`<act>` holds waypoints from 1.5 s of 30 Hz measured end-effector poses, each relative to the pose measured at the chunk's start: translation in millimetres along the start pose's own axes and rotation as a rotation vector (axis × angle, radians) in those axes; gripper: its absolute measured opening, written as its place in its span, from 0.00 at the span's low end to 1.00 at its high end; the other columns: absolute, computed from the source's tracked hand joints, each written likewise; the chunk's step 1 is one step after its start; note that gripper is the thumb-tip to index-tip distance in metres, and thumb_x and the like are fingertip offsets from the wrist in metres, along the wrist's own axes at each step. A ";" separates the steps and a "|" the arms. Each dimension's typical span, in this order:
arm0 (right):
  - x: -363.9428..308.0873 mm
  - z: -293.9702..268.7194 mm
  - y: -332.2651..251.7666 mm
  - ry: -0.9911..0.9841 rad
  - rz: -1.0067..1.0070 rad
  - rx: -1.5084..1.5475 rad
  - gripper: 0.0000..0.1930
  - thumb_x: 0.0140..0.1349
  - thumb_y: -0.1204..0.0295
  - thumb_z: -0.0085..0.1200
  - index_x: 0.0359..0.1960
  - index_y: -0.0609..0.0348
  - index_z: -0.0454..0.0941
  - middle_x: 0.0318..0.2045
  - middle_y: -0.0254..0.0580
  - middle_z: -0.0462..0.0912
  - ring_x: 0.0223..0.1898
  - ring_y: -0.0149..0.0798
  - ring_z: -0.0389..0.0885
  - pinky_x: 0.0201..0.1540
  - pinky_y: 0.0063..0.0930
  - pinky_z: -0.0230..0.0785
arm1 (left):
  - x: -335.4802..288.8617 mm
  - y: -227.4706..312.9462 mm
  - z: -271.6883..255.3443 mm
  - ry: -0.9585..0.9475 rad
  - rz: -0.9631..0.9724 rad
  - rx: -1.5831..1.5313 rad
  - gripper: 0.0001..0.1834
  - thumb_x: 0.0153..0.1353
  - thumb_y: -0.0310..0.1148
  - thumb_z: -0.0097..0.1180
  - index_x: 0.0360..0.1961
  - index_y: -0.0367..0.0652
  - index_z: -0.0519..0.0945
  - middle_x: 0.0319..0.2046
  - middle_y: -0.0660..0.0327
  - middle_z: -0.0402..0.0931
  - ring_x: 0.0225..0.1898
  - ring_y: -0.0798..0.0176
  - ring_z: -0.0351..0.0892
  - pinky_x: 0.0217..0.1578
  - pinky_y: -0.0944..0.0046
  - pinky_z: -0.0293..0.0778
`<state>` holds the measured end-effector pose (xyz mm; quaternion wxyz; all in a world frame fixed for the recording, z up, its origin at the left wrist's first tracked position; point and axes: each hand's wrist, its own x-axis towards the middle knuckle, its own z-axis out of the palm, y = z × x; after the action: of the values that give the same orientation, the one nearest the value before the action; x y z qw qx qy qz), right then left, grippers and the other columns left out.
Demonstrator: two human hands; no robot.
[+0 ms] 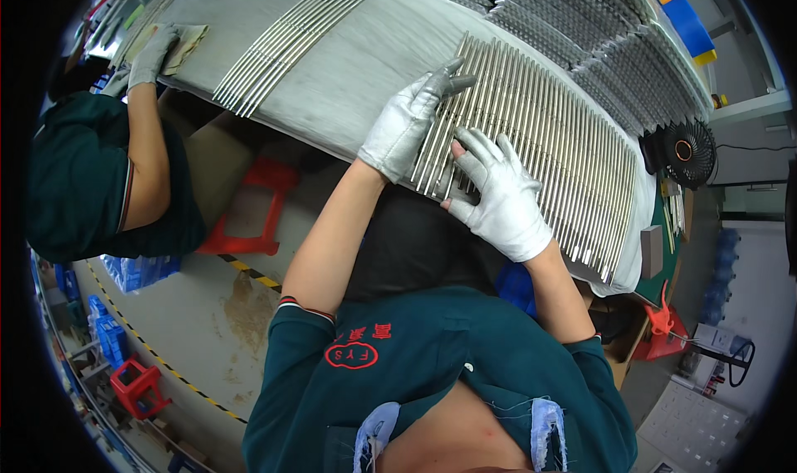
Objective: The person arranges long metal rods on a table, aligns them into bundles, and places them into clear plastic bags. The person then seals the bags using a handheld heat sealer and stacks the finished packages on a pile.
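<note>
A wide row of thin, shiny metal rods (573, 166) lies side by side on the cloth-covered table in front of me. My left hand (404, 127), in a whitish glove with greyed fingers, is at the left end of this row, its fingers stretched out over the rods. Just right of it, my right hand (506, 199) rests on the near part of the rods with its fingers spread. Its glove leaves some fingertips bare. I see no rod gripped in either hand, though the undersides of the fingers are hidden.
A smaller group of rods (286, 49) lies farther left on the grey cloth (349, 83). Stacked textured trays (573, 24) line the far side, with a black fan (685, 153) at right. A co-worker's gloved hand (152, 56) touches a yellowish cloth. A red stool (257, 207) stands below.
</note>
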<state>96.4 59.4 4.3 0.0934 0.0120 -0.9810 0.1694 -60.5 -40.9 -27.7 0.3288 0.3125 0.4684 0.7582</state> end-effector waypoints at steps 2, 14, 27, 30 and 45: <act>1.7 1.8 0.2 -0.007 -0.018 -0.027 0.31 0.51 0.62 0.60 0.57 0.63 0.70 0.60 0.51 0.66 0.64 0.50 0.61 0.67 0.52 0.46 | 0.3 0.0 0.6 0.009 -0.003 0.005 0.34 0.69 0.54 0.38 0.66 0.38 0.60 0.59 0.51 0.67 0.60 0.62 0.66 0.59 0.65 0.65; 3.1 9.6 0.3 0.119 0.032 -0.038 0.24 0.54 0.68 0.57 0.53 0.59 0.73 0.57 0.49 0.70 0.61 0.48 0.65 0.65 0.48 0.51 | -87.8 25.8 8.8 0.688 -0.143 0.363 0.26 0.69 0.48 0.45 0.25 0.36 0.80 0.13 0.61 0.76 0.15 0.73 0.72 0.19 0.71 0.68; 8.3 -8.8 -1.6 0.056 -0.018 -0.075 0.25 0.54 0.65 0.56 0.54 0.61 0.72 0.58 0.50 0.69 0.63 0.50 0.63 0.65 0.48 0.51 | -77.2 9.6 -1.9 -0.051 -0.954 -0.565 0.28 0.66 0.56 0.46 0.39 0.35 0.74 0.18 0.70 0.62 0.20 0.74 0.61 0.20 0.74 0.61; 22.0 -26.5 1.1 0.012 -0.139 -0.093 0.28 0.53 0.64 0.57 0.56 0.59 0.70 0.60 0.51 0.67 0.64 0.51 0.61 0.66 0.49 0.49 | -70.8 32.9 8.9 -0.048 -0.879 -0.420 0.31 0.66 0.56 0.44 0.39 0.31 0.73 0.19 0.66 0.65 0.22 0.70 0.66 0.21 0.71 0.65; 167.8 -149.4 28.3 0.397 -0.074 0.718 0.16 0.66 0.58 0.51 0.43 0.57 0.80 0.35 0.34 0.83 0.39 0.28 0.78 0.46 0.26 0.69 | -19.9 121.9 0.3 0.311 0.094 0.320 0.19 0.67 0.38 0.51 0.51 0.33 0.76 0.43 0.51 0.79 0.45 0.58 0.80 0.48 0.64 0.74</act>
<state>-43.2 137.4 164.5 0.2767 0.0462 -0.8215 0.4964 -73.6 -98.6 80.8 0.1633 0.2616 0.6127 0.7277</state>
